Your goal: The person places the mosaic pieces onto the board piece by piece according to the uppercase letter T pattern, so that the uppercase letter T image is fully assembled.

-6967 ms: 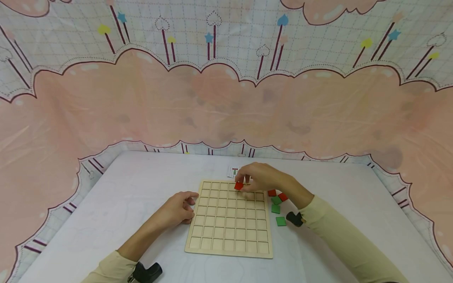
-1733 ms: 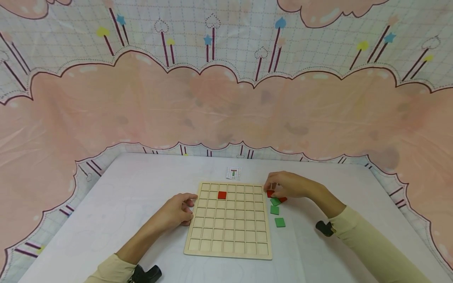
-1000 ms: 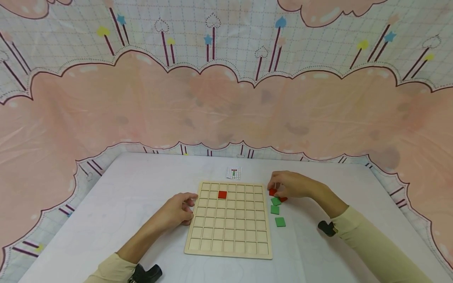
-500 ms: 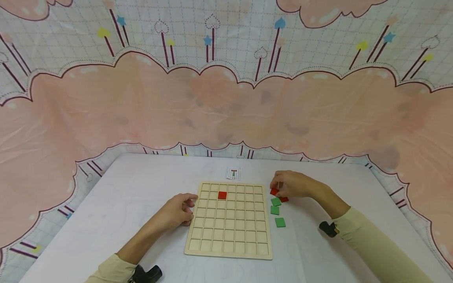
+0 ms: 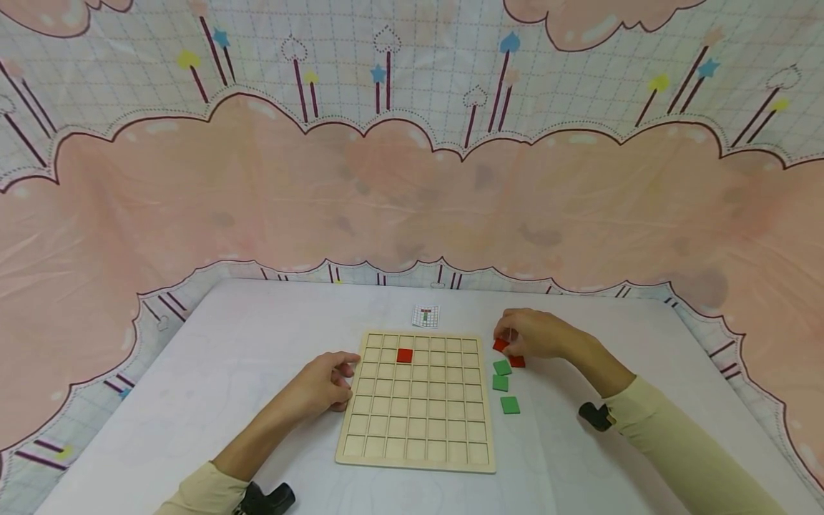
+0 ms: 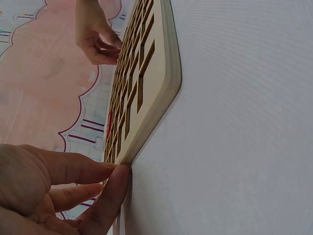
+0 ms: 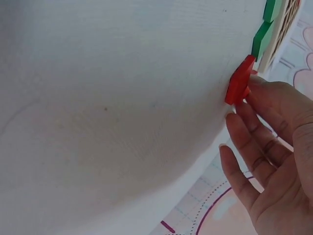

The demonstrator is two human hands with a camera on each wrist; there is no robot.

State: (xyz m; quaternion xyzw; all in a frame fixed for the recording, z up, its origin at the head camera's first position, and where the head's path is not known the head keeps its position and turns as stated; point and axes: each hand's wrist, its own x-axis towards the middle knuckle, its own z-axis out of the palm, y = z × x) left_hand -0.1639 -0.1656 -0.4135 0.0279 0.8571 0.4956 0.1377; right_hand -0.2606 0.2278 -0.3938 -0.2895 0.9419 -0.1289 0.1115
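A wooden grid board (image 5: 418, 429) lies flat on the white table, with one red tile (image 5: 404, 355) seated in its second row. My left hand (image 5: 344, 375) rests on the table, its fingertips (image 6: 120, 176) touching the board's left edge (image 6: 161, 93). To the right of the board, my right hand (image 5: 505, 342) pinches a red tile (image 5: 500, 345) and tilts it up off the table (image 7: 239, 81). A second red tile (image 5: 517, 362) lies just beside it. Three green tiles (image 5: 502, 367) (image 5: 500, 383) (image 5: 510, 405) lie in a line below, also visible in the right wrist view (image 7: 264, 39).
A small pattern card (image 5: 425, 315) lies behind the board. Black wrist cameras sit on both forearms (image 5: 269, 496) (image 5: 594, 415). A pink and white printed cloth (image 5: 412, 193) hangs behind the table and around its sides.
Seven seconds ago my right hand held a red tile over the board; that tile now sits in the grid. The hand has moved right to the loose tiles and raised another red one slightly.
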